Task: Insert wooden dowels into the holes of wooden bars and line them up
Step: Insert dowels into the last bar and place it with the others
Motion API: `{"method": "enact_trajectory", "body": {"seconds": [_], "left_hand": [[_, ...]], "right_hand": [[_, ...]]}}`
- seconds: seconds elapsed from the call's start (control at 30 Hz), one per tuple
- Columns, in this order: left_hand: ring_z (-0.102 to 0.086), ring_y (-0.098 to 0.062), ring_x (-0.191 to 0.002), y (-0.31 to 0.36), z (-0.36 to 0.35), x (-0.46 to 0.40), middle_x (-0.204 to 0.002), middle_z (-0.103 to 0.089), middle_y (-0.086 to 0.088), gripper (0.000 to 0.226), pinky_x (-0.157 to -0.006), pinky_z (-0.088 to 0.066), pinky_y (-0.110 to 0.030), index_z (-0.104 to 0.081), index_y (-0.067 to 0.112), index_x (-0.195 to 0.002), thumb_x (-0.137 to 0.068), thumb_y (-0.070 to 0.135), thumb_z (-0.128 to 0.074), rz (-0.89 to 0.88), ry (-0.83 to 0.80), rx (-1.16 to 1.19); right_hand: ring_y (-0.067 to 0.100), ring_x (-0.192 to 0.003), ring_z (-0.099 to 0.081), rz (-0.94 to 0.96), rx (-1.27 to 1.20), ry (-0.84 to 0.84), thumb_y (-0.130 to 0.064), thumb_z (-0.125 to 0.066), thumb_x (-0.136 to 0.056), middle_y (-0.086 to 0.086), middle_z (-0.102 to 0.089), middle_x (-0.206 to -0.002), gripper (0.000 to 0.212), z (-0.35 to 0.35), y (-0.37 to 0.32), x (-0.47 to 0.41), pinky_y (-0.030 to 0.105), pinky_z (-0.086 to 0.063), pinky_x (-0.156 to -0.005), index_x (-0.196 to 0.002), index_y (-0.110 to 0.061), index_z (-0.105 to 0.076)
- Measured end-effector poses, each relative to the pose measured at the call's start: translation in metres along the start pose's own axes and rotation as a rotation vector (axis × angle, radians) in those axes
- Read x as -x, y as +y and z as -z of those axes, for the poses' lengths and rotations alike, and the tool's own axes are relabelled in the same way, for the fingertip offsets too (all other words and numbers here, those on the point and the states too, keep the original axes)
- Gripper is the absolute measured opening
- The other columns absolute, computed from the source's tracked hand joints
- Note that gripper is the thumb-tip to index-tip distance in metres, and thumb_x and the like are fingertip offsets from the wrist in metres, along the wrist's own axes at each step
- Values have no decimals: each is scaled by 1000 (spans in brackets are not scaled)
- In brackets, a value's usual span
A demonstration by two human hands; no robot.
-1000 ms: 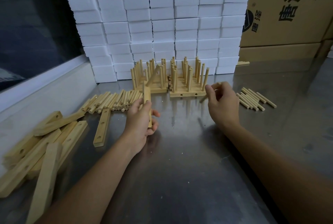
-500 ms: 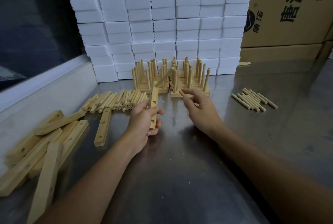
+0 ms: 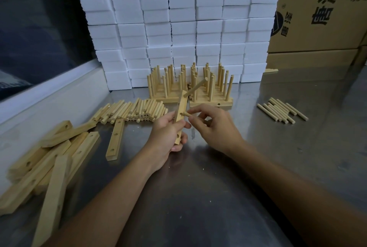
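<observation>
The left hand [image 3: 165,137] is wrapped round a wooden bar [image 3: 181,116], holding it nearly upright and slightly tilted above the surface [image 3: 208,197]. One dowel [image 3: 195,87] already sticks out of the bar's top hole, slanting up and away. The right hand [image 3: 213,127] pinches a second dowel [image 3: 186,114] between thumb and fingertips, its end at the bar's middle hole; how deep it sits I cannot tell.

The likely trouble is a skewed entry: if the second dowel goes in off-axis it may jam or sit crooked, and the bar, gripped only low down, could twist in the left hand under the push. A hard shove might also knock the first dowel loose. The bottom hole is not yet filled.

Beyond the bar stand the finished bars [image 3: 190,95], lined up with dowels upright; the held bar is close in front of them and a swing could topple some. To the left of the bar lies a heap of loose dowels [image 3: 133,111], a single bar [image 3: 115,139], and farther left a pile of bars [image 3: 49,159]. To the bar's right, well apart, lies a small bunch of dowels [image 3: 282,110].
</observation>
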State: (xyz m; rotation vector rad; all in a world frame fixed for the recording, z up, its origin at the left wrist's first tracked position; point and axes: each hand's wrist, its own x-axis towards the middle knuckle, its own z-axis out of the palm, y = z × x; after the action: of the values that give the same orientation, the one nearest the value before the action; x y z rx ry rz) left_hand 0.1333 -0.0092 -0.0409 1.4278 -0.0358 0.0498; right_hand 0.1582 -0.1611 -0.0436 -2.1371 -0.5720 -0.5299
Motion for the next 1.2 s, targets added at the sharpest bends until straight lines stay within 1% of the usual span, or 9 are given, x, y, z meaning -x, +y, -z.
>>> {"method": "enact_trajectory", "body": {"seconds": [0.17,0.23,0.33,0.47,0.63,0.73,0.93,1.07,1.2], "left_hand": [[-46,-14,-46,-1,-2,1,-79,-61,-3,23,-33,-23,-17,-64,16,-106,-98,0,-48,-20,15,-47],[-45,-13,-46,-3,-3,1,-79,-61,-4,23,-34,-23,-18,-65,18,-102,-98,1,-49,-33,31,-94],[-44,-12,-45,-5,-4,2,-79,-58,-10,21,-36,-25,-20,-65,19,-95,-98,5,-50,-59,46,-172],[-43,-12,-44,-6,-5,1,-80,-56,-12,19,-37,-27,-20,-64,18,-101,-98,5,-50,-81,53,-223],[-41,-15,-46,-7,-5,1,-74,-51,-14,25,-37,-27,-22,-65,19,-111,-97,5,-50,-103,63,-271],[-41,-15,-44,-7,-6,1,-65,-47,-13,21,-36,-27,-21,-66,19,-105,-97,6,-51,-117,73,-290],[-42,-13,-45,-8,-6,3,-56,-50,1,23,-37,-30,-20,-67,25,-101,-98,9,-51,-133,79,-328],[-45,-11,-48,-9,-7,4,-67,-56,2,27,-40,-33,-19,-68,28,-104,-99,8,-50,-159,68,-361],[-49,-2,-49,-9,-7,5,-56,-53,18,30,-49,-35,-15,-68,27,-108,-99,7,-47,-203,52,-422]], "right_hand": [[6,-88,-66,85,140,-19,-29,-64,-94,-10,-72,-91,18,4,-4,0,40,-57,-77,-110,-28,-72],[10,-91,-67,162,254,-14,-28,-63,-94,-10,-73,-96,19,6,-7,1,41,-57,-73,-111,-25,-73],[17,-87,-67,236,341,4,-26,-63,-94,-7,-72,-95,18,8,-9,1,41,-55,-66,-108,-22,-74],[18,-85,-67,241,373,22,-25,-64,-94,-7,-73,-94,17,9,-11,0,39,-55,-65,-106,-22,-75],[17,-83,-68,250,417,1,-26,-62,-95,-7,-73,-95,18,11,-13,-1,37,-56,-65,-108,-22,-74],[19,-81,-67,268,464,-4,-26,-61,-95,-6,-72,-93,18,10,-15,-1,36,-54,-63,-106,-22,-75],[19,-81,-66,249,502,-43,-27,-58,-96,-6,-71,-93,17,10,-17,-3,37,-55,-66,-104,-22,-73],[22,-76,-66,234,516,-49,-27,-56,-96,-4,-71,-86,16,9,-16,-2,38,-55,-66,-100,-21,-71],[25,-71,-64,234,496,-34,-24,-58,-94,-2,-69,-79,14,9,-16,-1,38,-53,-63,-96,-19,-70]]}}
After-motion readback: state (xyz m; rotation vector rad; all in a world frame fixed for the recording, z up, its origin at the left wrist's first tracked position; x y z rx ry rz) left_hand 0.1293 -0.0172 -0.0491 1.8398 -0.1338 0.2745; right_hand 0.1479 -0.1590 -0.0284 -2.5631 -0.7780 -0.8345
